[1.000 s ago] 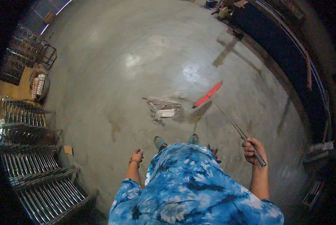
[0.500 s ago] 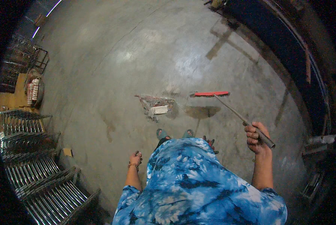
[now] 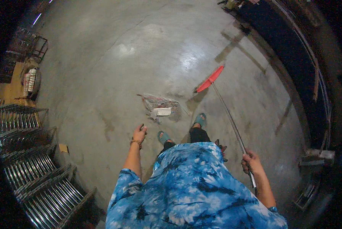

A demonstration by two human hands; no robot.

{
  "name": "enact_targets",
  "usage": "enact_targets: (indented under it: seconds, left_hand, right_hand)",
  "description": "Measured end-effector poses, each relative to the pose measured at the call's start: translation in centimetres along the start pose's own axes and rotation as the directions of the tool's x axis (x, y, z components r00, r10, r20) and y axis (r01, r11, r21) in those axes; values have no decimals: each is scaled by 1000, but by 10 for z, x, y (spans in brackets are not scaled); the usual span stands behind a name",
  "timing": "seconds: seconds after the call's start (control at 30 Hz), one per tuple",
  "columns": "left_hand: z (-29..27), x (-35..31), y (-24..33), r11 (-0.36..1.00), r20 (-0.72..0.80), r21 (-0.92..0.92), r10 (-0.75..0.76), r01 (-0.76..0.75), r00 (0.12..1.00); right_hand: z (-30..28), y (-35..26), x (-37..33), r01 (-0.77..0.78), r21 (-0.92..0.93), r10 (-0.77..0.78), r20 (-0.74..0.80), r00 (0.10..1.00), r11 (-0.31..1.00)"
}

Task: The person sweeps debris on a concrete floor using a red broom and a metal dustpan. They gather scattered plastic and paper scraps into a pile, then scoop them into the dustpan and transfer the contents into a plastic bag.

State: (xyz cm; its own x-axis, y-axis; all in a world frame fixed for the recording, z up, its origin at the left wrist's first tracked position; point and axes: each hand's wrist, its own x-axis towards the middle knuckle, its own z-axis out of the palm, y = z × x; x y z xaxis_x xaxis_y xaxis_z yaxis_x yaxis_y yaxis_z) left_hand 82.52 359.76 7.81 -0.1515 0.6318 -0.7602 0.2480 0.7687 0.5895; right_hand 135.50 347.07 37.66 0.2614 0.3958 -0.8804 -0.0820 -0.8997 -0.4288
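Observation:
My right hand (image 3: 251,161) is wrapped round the long metal handle of a broom (image 3: 229,112). Its red head (image 3: 210,79) with dark bristles lies slanted at floor level, ahead and to the right of my feet. My left hand (image 3: 139,134) hangs ahead of my body, fingers loosely bent and holding nothing. A small heap of litter (image 3: 159,105) lies on the concrete beyond it, with crumpled clear plastic and a white block-like piece (image 3: 162,112). The broom head is apart from the heap.
Stacked metal-barred racks (image 3: 29,168) line the left side, near a yellowish board (image 3: 10,89). A small tan scrap (image 3: 63,148) lies beside them. Along the right, a floor edge (image 3: 281,72) borders a dark area. Something dark and finger-like (image 3: 221,149) hangs by my right hip.
The broom head has swung from level to slanted and moved farther ahead. My right hand has come lower and slightly left. My left hand has reached forward, and my right foot has stepped forward.

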Motion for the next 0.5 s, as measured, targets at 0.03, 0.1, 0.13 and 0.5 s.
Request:
enact_targets:
  seconds: [0.03,0.1,0.13,0.5]
  left_hand:
    - [0,-9,10,986,-45,158,54,-46,998]
    - [5,-26,18,865,-115,494,172,-94,978]
    - [11,-33,18,887,-129,460,108,-37,986]
    - [144,-85,33,956,-66,20,-292,294,954]
  right_hand:
    - [-7,-4,7,59,-18,-58,13,998,998]
    - [-22,-20,26,224,-385,-225,42,973,895]
    - [-31,-31,38,347,-504,-356,82,931,791]
    - [-128,-158,107,90,-570,29,197,980,817]
